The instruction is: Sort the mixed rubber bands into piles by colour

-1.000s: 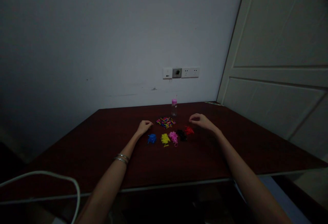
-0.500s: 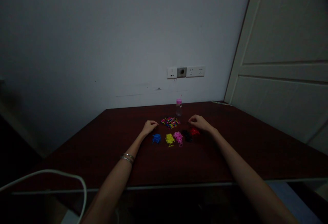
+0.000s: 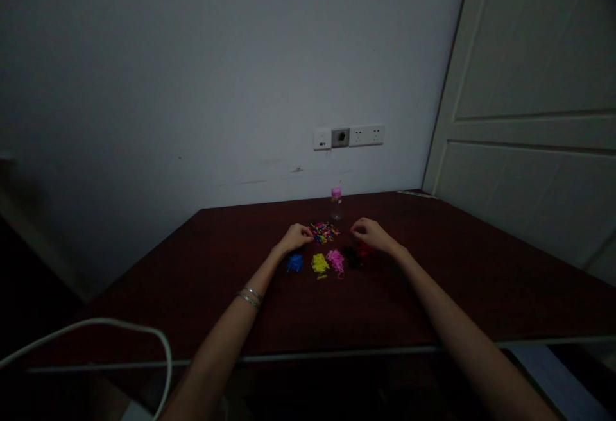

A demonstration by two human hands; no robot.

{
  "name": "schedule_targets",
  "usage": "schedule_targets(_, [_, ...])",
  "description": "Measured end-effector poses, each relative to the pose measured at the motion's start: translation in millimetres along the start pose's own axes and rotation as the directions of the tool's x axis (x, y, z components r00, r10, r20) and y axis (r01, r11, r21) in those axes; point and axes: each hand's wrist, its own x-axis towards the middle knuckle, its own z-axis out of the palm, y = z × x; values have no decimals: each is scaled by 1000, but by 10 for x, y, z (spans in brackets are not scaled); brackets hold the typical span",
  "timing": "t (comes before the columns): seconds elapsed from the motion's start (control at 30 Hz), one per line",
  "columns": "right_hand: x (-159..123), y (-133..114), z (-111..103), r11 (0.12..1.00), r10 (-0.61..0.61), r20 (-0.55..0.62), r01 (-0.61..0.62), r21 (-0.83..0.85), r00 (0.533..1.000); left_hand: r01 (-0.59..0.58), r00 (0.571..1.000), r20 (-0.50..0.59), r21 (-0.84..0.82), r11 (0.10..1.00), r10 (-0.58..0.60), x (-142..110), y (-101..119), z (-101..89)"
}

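White cable (image 3: 110, 322) loops at near left, in front of the dark red table (image 3: 337, 318). Silver bracelets (image 3: 250, 296) sit on the left wrist. Next out, a row of small piles, left to right: blue pile (image 3: 295, 263), yellow pile (image 3: 319, 263), pink pile (image 3: 335, 260), black pile (image 3: 353, 256), red pile (image 3: 366, 249), the last partly behind the right hand (image 3: 371, 233).

Left hand (image 3: 296, 237): fingers drawn together at the left edge of the mixed pile (image 3: 324, 232); whether a piece is pinched, cannot tell. Right hand: thumb and fingertips nearly meeting, to the right of the mixed pile; contents too small to tell.

Handling (judgement): pieces look thin and light, so a fingertip pinch at the pile's rim should disturb neighbours least. Left wrist best held raised, since the blue pile lies just beside it. Black and red pieces read poorly against the dark surface; a slow, low release would limit scatter.

Beyond the mixed pile: upright clear bottle, pink lid (image 3: 336, 192). Farthest, wall sockets (image 3: 366, 135).
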Motion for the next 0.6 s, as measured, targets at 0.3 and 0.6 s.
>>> schedule_targets(0.3, [-8,-76,0,1000,24,6,-24,3,1000,71,997,27,150,986,-76,-18,159,102])
schedule_targets(0.6, [1,-61,13,1000,25,36,-26,8,999,119,993,-4,169,978,-120,-3,130,105])
